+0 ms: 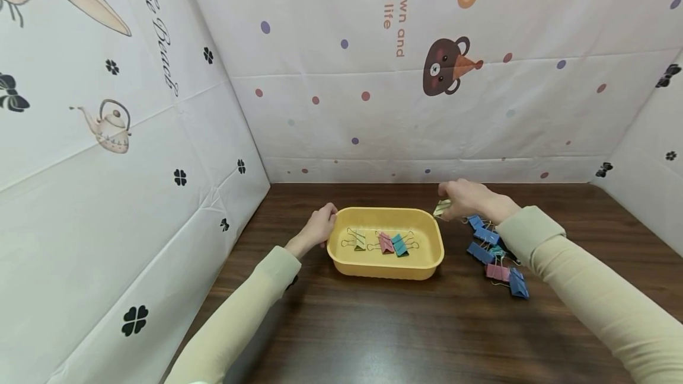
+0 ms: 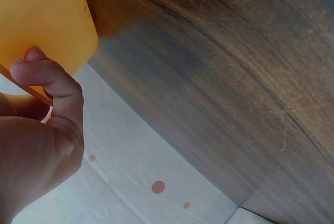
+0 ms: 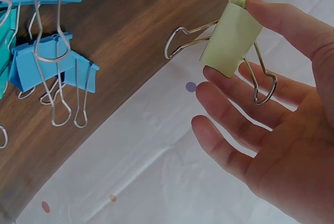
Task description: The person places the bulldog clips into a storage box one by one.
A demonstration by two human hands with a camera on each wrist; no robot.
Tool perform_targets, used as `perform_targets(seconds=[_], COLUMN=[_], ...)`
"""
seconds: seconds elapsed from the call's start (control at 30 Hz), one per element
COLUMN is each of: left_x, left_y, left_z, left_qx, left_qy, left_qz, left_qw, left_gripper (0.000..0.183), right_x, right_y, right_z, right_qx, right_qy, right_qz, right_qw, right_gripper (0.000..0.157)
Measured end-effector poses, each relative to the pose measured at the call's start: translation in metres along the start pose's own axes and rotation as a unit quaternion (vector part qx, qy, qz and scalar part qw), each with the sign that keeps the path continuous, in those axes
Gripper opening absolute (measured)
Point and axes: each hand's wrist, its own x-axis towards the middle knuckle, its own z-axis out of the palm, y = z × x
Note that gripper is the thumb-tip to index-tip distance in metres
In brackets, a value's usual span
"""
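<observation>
A yellow plastic tray (image 1: 381,271) stands on the table, its left rim gripped between the curled fingers and thumb of my left hand (image 1: 318,225). The left wrist view shows that hand (image 2: 49,125) at the tray's edge. My right hand (image 1: 468,197) is just beyond the tray's right end, pinching a pale green binder clip (image 3: 231,38) between thumb and fingertips, with both wire handles spread out. Inside the tray lie a pale green binder clip (image 1: 360,243), a pink one (image 1: 385,243) and a teal one (image 1: 400,246).
To the tray's right, under and beside my right forearm, lies a loose pile of several binder clips: blue ones (image 1: 481,252), a pink one (image 1: 497,272) and a teal one (image 1: 497,250). A patterned white sheet (image 1: 341,123) walls the dark wooden table (image 1: 373,325) at the back and sides.
</observation>
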Motion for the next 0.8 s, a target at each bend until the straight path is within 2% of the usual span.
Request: perform_targets(seconds=[0.5, 0.8], left_x=[0.0, 0.0], left_y=[0.0, 0.001], left_z=[0.0, 0.0], left_qx=[0.002, 0.003], left_qy=[0.002, 0.004], left_qz=[0.001, 0.002], left_qw=[1.0, 1.0], left_gripper=[0.022, 0.021], right_x=[0.002, 0.008], right_y=[-0.021, -0.033], right_z=[-0.005, -0.003], right_qx=[-0.01, -0.003], right_qy=[0.014, 0.006], right_qz=[-0.023, -0.032], right_qw=[1.0, 0.999], right_gripper=[0.057, 0.055])
